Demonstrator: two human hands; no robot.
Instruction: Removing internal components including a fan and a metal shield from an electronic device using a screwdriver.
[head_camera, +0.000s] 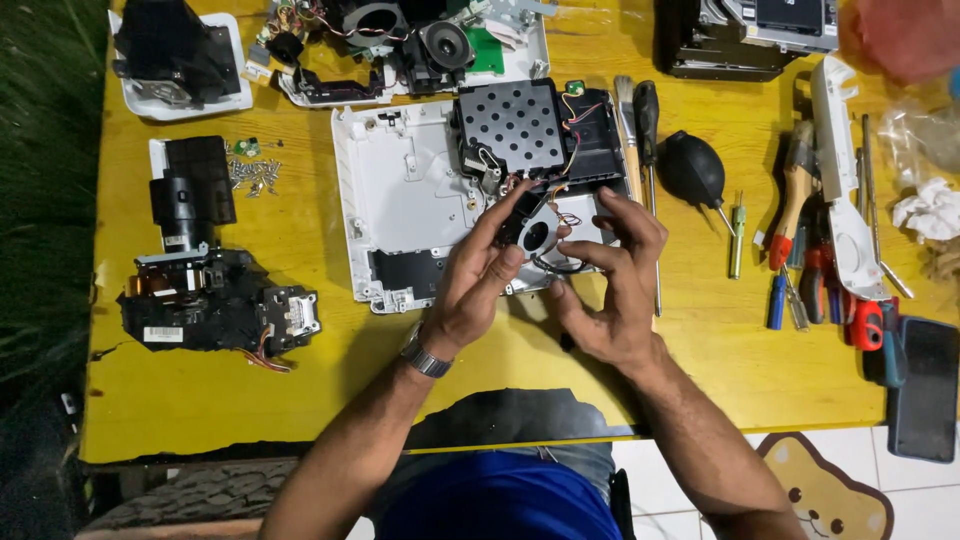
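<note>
Both my hands hold a small black blower fan (537, 237) with thin wires, just above the opened white device casing (400, 190) on the yellow table (300, 380). My left hand (475, 285) grips the fan's left side, with a watch on the wrist. My right hand (615, 285) pinches its right side. A black perforated metal cover (512, 125) sits in the casing behind the fan.
A black optical assembly (205, 290) and loose screws (255, 172) lie at left. More dismantled parts (400, 45) lie at the back. A brush, screwdriver (648, 130), rubber air blower (692, 168), pliers and several small tools lie at right, with a dark phone (925, 385) by the edge.
</note>
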